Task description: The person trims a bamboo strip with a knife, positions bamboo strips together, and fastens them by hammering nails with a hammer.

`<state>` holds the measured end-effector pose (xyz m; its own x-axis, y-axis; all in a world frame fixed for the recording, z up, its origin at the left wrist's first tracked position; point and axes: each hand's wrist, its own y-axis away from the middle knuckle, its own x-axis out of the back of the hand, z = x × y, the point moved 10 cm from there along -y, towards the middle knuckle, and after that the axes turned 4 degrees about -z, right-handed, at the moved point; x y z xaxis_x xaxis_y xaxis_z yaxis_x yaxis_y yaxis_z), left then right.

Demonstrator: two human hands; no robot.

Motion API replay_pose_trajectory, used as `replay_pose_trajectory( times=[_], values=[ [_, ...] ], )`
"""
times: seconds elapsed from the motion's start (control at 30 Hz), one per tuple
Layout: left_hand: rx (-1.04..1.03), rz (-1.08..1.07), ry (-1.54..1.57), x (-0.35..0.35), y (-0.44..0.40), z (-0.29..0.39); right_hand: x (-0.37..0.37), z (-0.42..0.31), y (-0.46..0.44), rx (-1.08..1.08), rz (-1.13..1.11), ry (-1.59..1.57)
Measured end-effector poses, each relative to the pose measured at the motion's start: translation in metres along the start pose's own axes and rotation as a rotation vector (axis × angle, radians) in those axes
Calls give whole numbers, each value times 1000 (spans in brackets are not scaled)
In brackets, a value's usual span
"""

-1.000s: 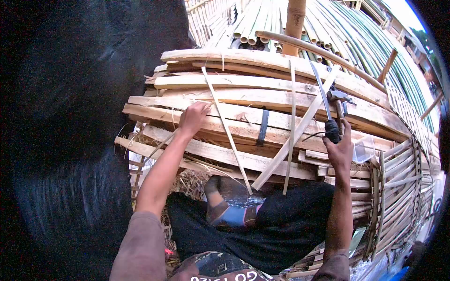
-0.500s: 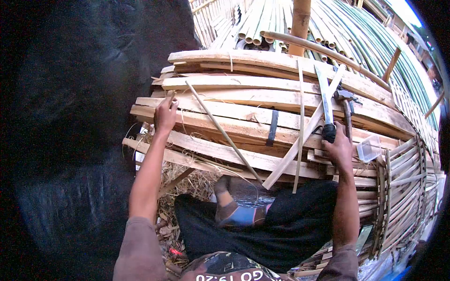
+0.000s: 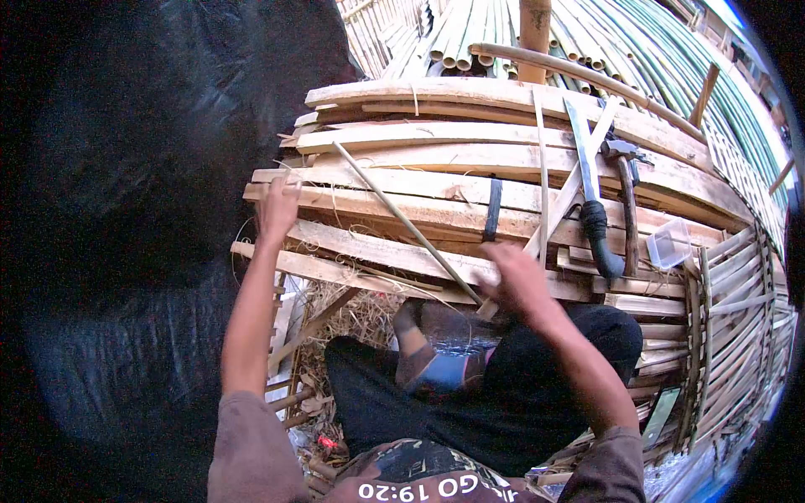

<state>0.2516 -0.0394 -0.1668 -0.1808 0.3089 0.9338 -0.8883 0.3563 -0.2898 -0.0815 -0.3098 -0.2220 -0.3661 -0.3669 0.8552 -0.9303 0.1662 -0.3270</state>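
My left hand (image 3: 277,206) is at the left end of the wooden planks (image 3: 394,180), fingers bent and close together. Whatever they may hold is too small or hidden to make out. My right hand (image 3: 521,279), blurred by motion, hovers over the near planks, close to the lower ends of a thin round stick (image 3: 394,210) and a flat pale strip (image 3: 563,204); its grip cannot be read. Farther right lies a machete (image 3: 584,155) with a black-wrapped handle, beside a hammer (image 3: 626,189). A black band (image 3: 493,210) crosses the middle planks.
A clear plastic box (image 3: 668,243) stands right of the hammer. Black sheeting (image 3: 151,251) covers the left side. Bamboo poles (image 3: 654,101) lie beyond the planks, behind a bamboo post (image 3: 534,38) and rail. Shavings (image 3: 369,318) lie below, near my legs.
My right hand has let go of the machete's handle and moved left and nearer to me. The machete now lies on the planks. My left hand has shifted slightly left and down.
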Motion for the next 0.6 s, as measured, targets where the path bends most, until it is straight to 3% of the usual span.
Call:
replay_pose_trajectory(
  times=[0.03, 0.1, 0.17, 0.3, 0.33, 0.43, 0.5, 0.57, 0.6],
  values=[
    [64, -62, 101, -2, 8, 5, -23, -17, 2, 36, -105, 88],
    [-38, -140, 181, -22, 12, 18, -52, -35, 5, 44, -175, 196],
    [54, -203, 289, -28, 25, 33, -72, -30, 5, 84, -170, 181],
    [-152, -48, 250, -24, 33, 62, -81, -24, 9, 47, -262, 166],
    [-205, -32, 367, -24, 29, 66, -80, -24, 11, 48, -259, 170],
    [-229, 38, 517, -17, 22, 68, -69, -10, 11, -32, -200, -25],
    [-187, 53, 760, -19, 13, 54, -62, -6, 5, -23, -215, -346],
    [-176, 50, 762, -15, 7, 45, -58, 5, 2, -259, -346, -685],
    [-35, -65, 991, -16, 10, 46, -44, 0, 1, -300, -359, -815]
  ],
)
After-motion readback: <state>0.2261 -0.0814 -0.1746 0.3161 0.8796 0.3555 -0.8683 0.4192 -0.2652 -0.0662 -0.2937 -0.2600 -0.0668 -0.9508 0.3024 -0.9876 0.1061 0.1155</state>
